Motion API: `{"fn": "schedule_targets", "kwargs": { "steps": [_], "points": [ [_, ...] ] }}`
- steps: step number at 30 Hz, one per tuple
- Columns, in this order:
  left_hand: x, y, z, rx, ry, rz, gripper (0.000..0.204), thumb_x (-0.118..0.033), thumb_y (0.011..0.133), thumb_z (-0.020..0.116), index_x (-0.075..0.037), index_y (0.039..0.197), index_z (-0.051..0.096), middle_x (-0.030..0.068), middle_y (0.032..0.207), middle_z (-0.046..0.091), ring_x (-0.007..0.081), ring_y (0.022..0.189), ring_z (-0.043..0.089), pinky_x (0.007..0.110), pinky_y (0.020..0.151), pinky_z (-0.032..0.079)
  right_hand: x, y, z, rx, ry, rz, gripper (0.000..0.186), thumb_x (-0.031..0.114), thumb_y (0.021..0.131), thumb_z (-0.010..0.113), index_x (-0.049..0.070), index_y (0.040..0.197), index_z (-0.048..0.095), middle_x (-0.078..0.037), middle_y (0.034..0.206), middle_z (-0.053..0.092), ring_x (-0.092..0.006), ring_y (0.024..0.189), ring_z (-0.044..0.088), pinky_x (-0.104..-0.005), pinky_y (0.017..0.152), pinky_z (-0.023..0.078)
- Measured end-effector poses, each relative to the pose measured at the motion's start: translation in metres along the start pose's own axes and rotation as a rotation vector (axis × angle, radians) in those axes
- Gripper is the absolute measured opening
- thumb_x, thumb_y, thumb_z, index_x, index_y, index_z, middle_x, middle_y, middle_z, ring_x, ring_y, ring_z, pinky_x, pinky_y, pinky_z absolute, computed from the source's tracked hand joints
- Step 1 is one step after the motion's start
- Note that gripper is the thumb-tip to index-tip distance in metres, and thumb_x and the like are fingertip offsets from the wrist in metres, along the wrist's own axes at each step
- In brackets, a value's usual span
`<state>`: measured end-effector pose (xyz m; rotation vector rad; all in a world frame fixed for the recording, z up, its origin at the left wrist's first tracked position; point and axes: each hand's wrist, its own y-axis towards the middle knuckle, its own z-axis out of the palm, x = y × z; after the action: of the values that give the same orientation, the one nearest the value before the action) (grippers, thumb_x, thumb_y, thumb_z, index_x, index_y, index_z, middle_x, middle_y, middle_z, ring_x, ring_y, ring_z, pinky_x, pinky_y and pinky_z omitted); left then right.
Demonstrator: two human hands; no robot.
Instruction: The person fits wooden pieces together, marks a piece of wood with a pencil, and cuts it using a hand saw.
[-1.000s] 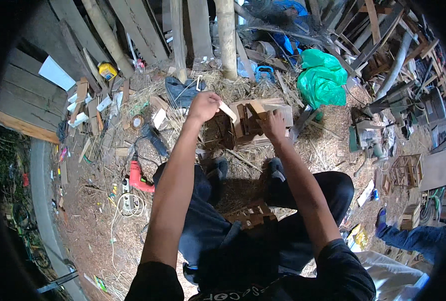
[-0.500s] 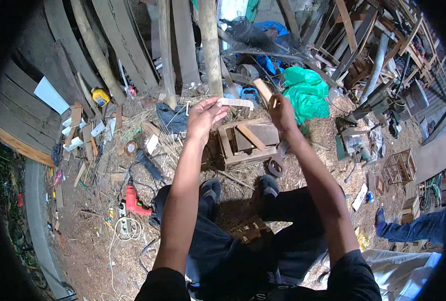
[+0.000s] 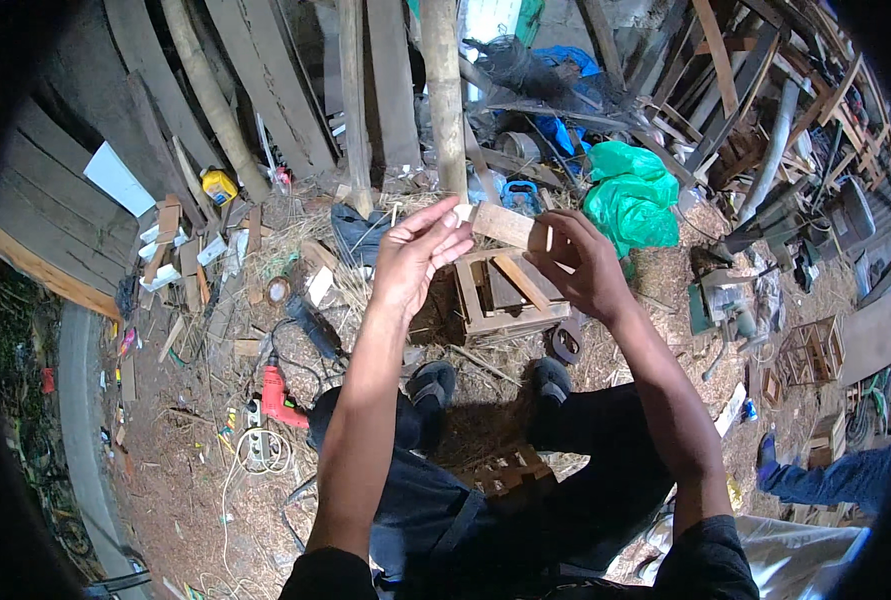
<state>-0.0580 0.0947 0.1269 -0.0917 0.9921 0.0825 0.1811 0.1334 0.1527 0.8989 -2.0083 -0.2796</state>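
My left hand [image 3: 417, 258] pinches a thin pale wooden strip [image 3: 464, 212] between thumb and fingers. A flat light-brown piece of wood [image 3: 508, 227] spans the gap between my hands, its right end gripped by my right hand [image 3: 587, 262]. The two pieces meet or overlap near my left fingertips; whether they touch I cannot tell. Beneath my hands, on the ground, stands a low wooden frame [image 3: 477, 322] with a loose wooden slat [image 3: 521, 282] lying slantwise across its top.
A red power drill [image 3: 281, 398] and a dark power tool [image 3: 313, 328] lie left of my feet, with a power strip [image 3: 258, 448] and cable. A tape roll [image 3: 566, 343] sits beside the frame. Green plastic [image 3: 633, 200] lies beyond. Another person's leg [image 3: 825, 478] shows at right.
My right hand has come leftward, bringing its wood from an upright tilt to nearly level against the left hand's strip. The view has shifted slightly.
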Motion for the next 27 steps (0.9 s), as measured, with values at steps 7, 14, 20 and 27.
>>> {"fn": "schedule_targets", "kwargs": {
  "steps": [7, 14, 20, 27],
  "points": [
    [0.008, -0.007, 0.002, 0.082, -0.064, 0.033, 0.038, -0.005, 0.092, 0.062, 0.002, 0.128, 0.055, 0.0135, 0.11, 0.067, 0.0192, 0.093, 0.068, 0.035, 0.084, 0.059, 0.007, 0.002, 0.002, 0.132, 0.109, 0.079, 0.045, 0.005, 0.083, 0.072, 0.001, 0.126, 0.056, -0.012, 0.103, 0.059, -0.0186, 0.082, 0.065, -0.031, 0.072, 0.053],
    [0.01, -0.007, 0.02, 0.119, 0.11, 0.152, 0.043, 0.005, 0.089, 0.059, 0.003, 0.132, 0.051, 0.0172, 0.123, 0.061, 0.0205, 0.104, 0.065, 0.035, 0.09, 0.056, 0.002, 0.0, 0.001, 0.098, 0.055, 0.056, 0.049, 0.006, 0.084, 0.071, 0.001, 0.13, 0.054, -0.013, 0.098, 0.06, -0.0158, 0.078, 0.059, -0.0288, 0.066, 0.048],
    [0.017, 0.0, 0.026, 0.111, 0.187, 0.207, 0.042, 0.003, 0.091, 0.059, 0.002, 0.133, 0.05, 0.0136, 0.124, 0.06, 0.0168, 0.106, 0.062, 0.033, 0.089, 0.056, -0.011, 0.001, 0.003, 0.057, -0.03, 0.015, 0.049, 0.014, 0.085, 0.073, 0.003, 0.129, 0.056, -0.014, 0.099, 0.063, -0.0219, 0.083, 0.062, -0.0323, 0.072, 0.049],
    [0.023, 0.0, 0.037, 0.098, 0.238, 0.251, 0.041, 0.002, 0.092, 0.058, 0.004, 0.133, 0.05, 0.0141, 0.126, 0.059, 0.015, 0.105, 0.061, 0.03, 0.088, 0.056, -0.021, -0.001, 0.002, 0.051, 0.043, 0.075, 0.052, 0.018, 0.085, 0.073, 0.003, 0.131, 0.055, -0.015, 0.097, 0.063, -0.0224, 0.085, 0.061, -0.0329, 0.074, 0.048]
  ]
}}
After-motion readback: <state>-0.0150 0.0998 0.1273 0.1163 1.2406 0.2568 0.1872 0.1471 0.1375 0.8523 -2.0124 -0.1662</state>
